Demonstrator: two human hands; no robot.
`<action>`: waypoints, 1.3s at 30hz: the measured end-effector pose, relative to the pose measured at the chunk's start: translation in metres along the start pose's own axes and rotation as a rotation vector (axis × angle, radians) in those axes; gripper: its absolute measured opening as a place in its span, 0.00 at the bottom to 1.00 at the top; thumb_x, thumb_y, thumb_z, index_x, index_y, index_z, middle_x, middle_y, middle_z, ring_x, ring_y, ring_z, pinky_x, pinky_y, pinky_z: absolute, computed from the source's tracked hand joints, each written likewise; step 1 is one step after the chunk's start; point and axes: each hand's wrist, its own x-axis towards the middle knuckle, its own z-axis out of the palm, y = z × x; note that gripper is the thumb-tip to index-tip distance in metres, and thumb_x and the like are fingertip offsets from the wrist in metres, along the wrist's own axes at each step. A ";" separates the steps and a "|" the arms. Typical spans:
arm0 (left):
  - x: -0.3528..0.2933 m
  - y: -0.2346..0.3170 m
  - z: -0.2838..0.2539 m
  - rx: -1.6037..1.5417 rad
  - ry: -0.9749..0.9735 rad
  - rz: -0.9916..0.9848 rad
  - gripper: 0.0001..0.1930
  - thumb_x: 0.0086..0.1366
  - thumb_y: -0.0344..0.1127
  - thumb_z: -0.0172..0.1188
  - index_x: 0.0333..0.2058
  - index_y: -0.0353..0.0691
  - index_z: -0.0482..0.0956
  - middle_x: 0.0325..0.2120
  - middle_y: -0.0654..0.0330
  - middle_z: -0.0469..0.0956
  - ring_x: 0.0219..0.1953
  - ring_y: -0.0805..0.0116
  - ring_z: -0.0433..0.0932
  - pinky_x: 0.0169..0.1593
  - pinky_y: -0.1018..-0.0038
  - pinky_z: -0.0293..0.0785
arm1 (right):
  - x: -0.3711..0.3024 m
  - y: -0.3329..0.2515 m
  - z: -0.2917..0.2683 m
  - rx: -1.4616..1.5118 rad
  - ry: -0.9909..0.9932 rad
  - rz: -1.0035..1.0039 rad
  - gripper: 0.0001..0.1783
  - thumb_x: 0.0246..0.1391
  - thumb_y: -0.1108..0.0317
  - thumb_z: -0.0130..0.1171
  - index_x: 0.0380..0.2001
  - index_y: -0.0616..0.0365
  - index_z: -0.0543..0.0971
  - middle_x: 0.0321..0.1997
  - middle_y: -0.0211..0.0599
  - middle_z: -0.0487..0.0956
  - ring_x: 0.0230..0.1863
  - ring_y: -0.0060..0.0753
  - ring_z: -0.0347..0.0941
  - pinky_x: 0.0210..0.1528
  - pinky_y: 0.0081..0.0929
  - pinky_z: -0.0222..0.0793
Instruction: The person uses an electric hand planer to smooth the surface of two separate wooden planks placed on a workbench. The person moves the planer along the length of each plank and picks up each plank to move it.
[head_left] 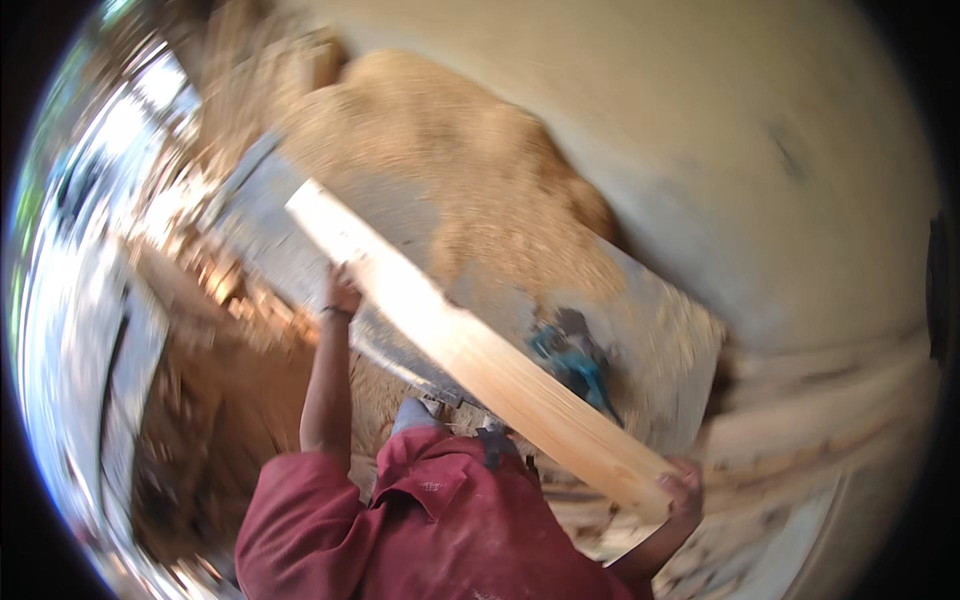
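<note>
Plank (480,365) in both hands is what I see here: a long pale board held slantwise over a grey workbench (300,255), its far end up toward the left, its near end low at the right. My left hand (342,296) is wrapped on the plank's left edge about a third of the way down, arm stretched out, a dark band at the wrist. My right hand (682,492) is closed around the near end, fingers curled over the corner. Both grips look tight on the wood, though the picture is smeared by motion and I cannot make out each finger.

Beyond the plank, a big heap of sawdust (470,170) lies on the bench and against the pale wall (720,130). A blue-green power tool (572,362) sits on the bench top just beside the plank's right edge. Below, I see the red shirt (440,525), and planks stacked at the right (820,420).
</note>
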 end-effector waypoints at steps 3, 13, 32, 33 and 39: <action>0.023 -0.007 0.011 0.161 -0.102 -0.144 0.25 0.74 0.55 0.46 0.50 0.38 0.77 0.45 0.54 0.82 0.46 0.60 0.82 0.53 0.63 0.80 | -0.069 0.020 -0.015 -0.081 0.195 -0.042 0.33 0.35 0.63 0.70 0.49 0.64 0.78 0.48 0.41 0.79 0.53 0.39 0.74 0.57 0.36 0.70; -0.144 -0.079 0.277 0.629 -0.346 0.551 0.30 0.76 0.45 0.47 0.67 0.29 0.59 0.68 0.48 0.60 0.69 0.61 0.60 0.72 0.67 0.54 | -0.158 0.201 0.097 -0.313 1.125 0.338 0.25 0.50 0.67 0.67 0.51 0.64 0.78 0.51 0.45 0.80 0.53 0.40 0.77 0.57 0.35 0.72; -0.531 -0.281 0.326 0.278 -1.358 -0.012 0.16 0.69 0.33 0.60 0.50 0.34 0.68 0.46 0.54 0.75 0.48 0.69 0.74 0.54 0.70 0.73 | -0.206 -0.197 -0.058 -0.422 0.537 -1.051 0.57 0.50 0.40 0.67 0.57 0.88 0.55 0.44 0.72 0.76 0.45 0.59 0.79 0.51 0.47 0.77; -0.533 -0.292 0.319 0.282 -1.363 0.000 0.16 0.69 0.32 0.60 0.50 0.34 0.68 0.46 0.54 0.74 0.49 0.69 0.74 0.54 0.70 0.72 | -0.211 -0.197 -0.061 -0.321 0.486 -0.998 0.59 0.50 0.42 0.68 0.59 0.89 0.51 0.49 0.75 0.73 0.49 0.61 0.77 0.54 0.48 0.75; -0.528 -0.378 0.248 0.456 -1.385 0.022 0.18 0.69 0.31 0.61 0.50 0.34 0.63 0.49 0.55 0.68 0.51 0.70 0.69 0.55 0.70 0.68 | -0.221 -0.162 -0.029 -0.441 1.029 -0.753 0.65 0.48 0.51 0.71 0.65 0.87 0.39 0.65 0.79 0.59 0.62 0.64 0.68 0.66 0.50 0.65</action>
